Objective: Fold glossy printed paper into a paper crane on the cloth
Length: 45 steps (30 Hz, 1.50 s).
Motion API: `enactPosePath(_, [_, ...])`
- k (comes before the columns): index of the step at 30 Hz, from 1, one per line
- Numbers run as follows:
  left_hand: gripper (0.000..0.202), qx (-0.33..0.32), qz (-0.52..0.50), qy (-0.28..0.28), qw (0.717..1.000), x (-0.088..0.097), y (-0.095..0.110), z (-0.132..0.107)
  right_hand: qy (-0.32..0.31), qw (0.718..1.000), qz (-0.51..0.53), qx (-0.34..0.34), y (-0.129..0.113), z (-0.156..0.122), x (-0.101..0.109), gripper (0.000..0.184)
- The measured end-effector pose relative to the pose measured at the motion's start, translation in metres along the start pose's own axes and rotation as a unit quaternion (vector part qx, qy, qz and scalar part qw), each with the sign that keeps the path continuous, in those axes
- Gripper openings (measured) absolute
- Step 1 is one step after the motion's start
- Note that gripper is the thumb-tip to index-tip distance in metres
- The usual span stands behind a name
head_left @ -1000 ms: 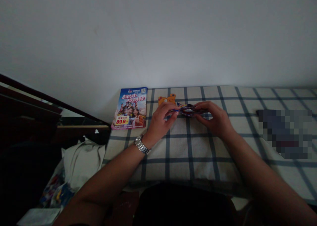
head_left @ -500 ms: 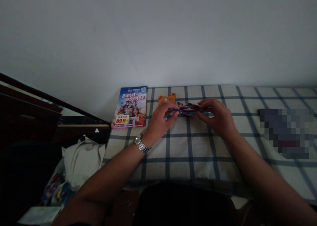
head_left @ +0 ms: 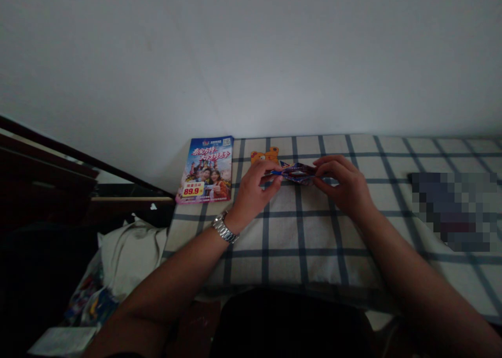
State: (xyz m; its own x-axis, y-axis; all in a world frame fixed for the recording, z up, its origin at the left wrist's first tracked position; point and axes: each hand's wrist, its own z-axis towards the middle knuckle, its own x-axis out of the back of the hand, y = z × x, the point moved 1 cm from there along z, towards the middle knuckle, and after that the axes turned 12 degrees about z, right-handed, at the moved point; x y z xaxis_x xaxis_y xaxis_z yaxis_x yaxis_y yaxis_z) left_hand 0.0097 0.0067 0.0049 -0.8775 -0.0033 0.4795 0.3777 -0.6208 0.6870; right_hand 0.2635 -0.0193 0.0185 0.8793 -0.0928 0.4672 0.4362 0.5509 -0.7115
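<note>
I watch through the head camera, and take the folded paper (head_left: pixel 300 180) as the centre of my clock; it is a dark blue and purple printed piece, held between the two hands above the checked cloth (head_left: pixel 314 237), its middle spread into a narrow gap; whether its underside touches the cloth I cannot tell.

At nine o'clock I see the left hand (head_left: pixel 255 186), thumb and forefinger clamped on the paper's near end, a bit of bright blue showing at the tips; at three o'clock the right hand (head_left: pixel 347 186) pinches the other end, thumb below and fingers above; how its outer fingers press I cannot tell.

At ten o'clock an orange bear figure (head_left: pixel 266 154) lies just beside the left hand, its lower part hidden by it; farther out at nine o'clock lies a printed leaflet (head_left: pixel 206 167), marked 89.9, flat on the cloth; a metal watch (head_left: pixel 225 228) circles the left wrist at eight o'clock; well apart, between three and four o'clock, I find a dark object (head_left: pixel 451 211), pixelated past recognition.
</note>
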Motion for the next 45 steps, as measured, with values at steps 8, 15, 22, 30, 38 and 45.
enactPosePath(8, [0.017, 0.027, -0.017, -0.014, 0.999, 0.000, -0.002, -0.002, -0.006, 0.999, -0.017, 0.039, -0.003, 0.004, 0.000, 0.007])
enactPosePath(15, [0.024, 0.048, -0.050, -0.012, 0.998, 0.002, -0.005, 0.000, 0.016, 0.999, 0.027, -0.023, -0.002, 0.002, 0.002, 0.007])
enactPosePath(22, [0.030, 0.001, 0.063, -0.045, 0.997, 0.001, -0.007, 0.002, 0.092, 0.988, 0.059, -0.110, 0.009, 0.000, 0.003, 0.016])
enactPosePath(30, [0.046, -0.025, 0.117, -0.089, 0.989, -0.005, -0.011, 0.000, 0.102, 0.981, 0.039, -0.158, 0.013, 0.001, 0.004, 0.020])
enactPosePath(38, [0.044, -0.024, 0.125, -0.100, 0.987, -0.005, -0.009, 0.001, 0.067, 0.983, 0.023, -0.170, 0.019, -0.001, 0.002, 0.019])
enactPosePath(45, [0.040, 0.005, 0.107, -0.107, 0.989, -0.004, -0.009, 0.002, 0.064, 0.982, 0.036, -0.174, 0.023, -0.002, 0.000, 0.020])
